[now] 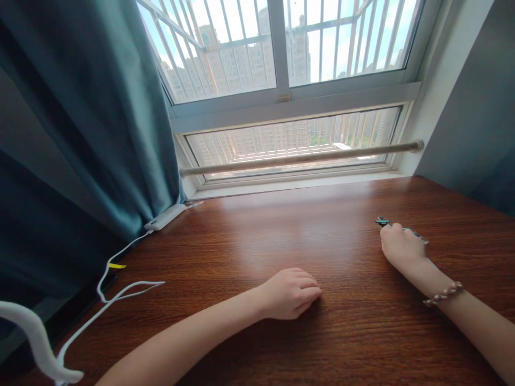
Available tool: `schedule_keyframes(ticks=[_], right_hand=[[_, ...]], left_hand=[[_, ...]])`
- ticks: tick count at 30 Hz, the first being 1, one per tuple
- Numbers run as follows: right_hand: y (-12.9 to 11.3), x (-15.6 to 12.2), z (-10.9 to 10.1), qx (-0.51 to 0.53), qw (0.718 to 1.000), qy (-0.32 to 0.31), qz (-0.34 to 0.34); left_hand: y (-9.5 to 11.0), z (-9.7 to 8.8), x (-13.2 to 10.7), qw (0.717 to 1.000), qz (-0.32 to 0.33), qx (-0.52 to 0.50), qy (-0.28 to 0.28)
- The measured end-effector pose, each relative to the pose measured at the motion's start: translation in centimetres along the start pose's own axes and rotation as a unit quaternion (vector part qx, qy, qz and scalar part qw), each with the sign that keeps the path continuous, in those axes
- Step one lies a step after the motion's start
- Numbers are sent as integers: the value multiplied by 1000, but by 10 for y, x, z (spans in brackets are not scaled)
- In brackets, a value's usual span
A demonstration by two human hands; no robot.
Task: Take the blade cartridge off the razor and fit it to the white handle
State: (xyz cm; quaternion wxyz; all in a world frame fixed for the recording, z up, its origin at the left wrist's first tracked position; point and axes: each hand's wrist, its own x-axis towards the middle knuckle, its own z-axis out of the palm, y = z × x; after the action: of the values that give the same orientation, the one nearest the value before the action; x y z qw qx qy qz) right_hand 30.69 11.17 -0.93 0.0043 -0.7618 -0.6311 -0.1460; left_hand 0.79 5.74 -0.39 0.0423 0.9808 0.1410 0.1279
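My left hand [292, 293] rests on the brown wooden table [257, 236] near the middle, its fingers curled and pressed together. Nothing shows in it, and the palm side faces down. Farther right, my right hand [402, 246], with a beaded bracelet [443, 294] at the wrist, is closed over a small thing with dark and teal parts [383, 221]. One end of it sticks out beyond the fingers at the left, and another dark and teal bit shows at the right of the knuckles. My hand hides the rest, so I cannot tell its kind.
A white power strip [164, 217] lies at the table's left edge by the blue curtain [137, 107]. White cables [120, 294] with a yellow tag [117, 266] run toward me. A thick white curved piece [34, 332] stands at lower left. Behind the table is a barred window [298, 155].
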Motion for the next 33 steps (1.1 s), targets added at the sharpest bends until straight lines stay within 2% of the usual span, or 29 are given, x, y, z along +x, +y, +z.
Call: schedule_keyframes(ticks=[3, 7, 12, 14, 15, 17, 19, 21, 23, 26, 28, 30, 31, 33], right_hand=[[4, 3, 2, 13, 1000, -14, 18], [9, 7, 3, 42, 998, -40, 23], [2, 6, -8, 81, 996, -27, 13], [-10, 0, -16, 157, 987, -8, -23], [-17, -4, -21, 254, 966, 1, -48], [-33, -17, -30, 462, 883, -25, -84], [-48, -32, -37, 594, 791, -96, -111], [-61, -48, -41, 660, 726, -145, -126], [-72, -62, -42, 696, 685, -160, -143], [-81, -75, -40, 713, 655, -167, -184], [-82, -75, -41, 698, 656, -179, -222], [-74, -66, -42, 659, 690, -172, -245], [-67, -58, -41, 628, 725, -149, -240], [-45, -34, -34, 548, 815, -27, -186]], left_hand=[[-6, -5, 21, 1000, -5, 27, -16], [-6, -5, 44, 1000, -15, 27, 1], [1, -1, 45, 998, -41, -25, 28], [3, -2, 41, 993, -76, -68, 53], [4, -3, 39, 987, -103, -97, 72], [6, -5, 38, 962, -172, -176, 122], [9, -7, 41, 916, -223, -292, 163], [13, -7, 45, 858, -234, -417, 188], [17, -5, 49, 802, -222, -515, 205], [20, 0, 50, 726, -255, -592, 239], [19, 3, 49, 666, -306, -633, 249], [15, 5, 47, 606, -337, -673, 258], [12, 6, 46, 582, -344, -688, 262], [6, 5, 44, 548, -353, -706, 278]])
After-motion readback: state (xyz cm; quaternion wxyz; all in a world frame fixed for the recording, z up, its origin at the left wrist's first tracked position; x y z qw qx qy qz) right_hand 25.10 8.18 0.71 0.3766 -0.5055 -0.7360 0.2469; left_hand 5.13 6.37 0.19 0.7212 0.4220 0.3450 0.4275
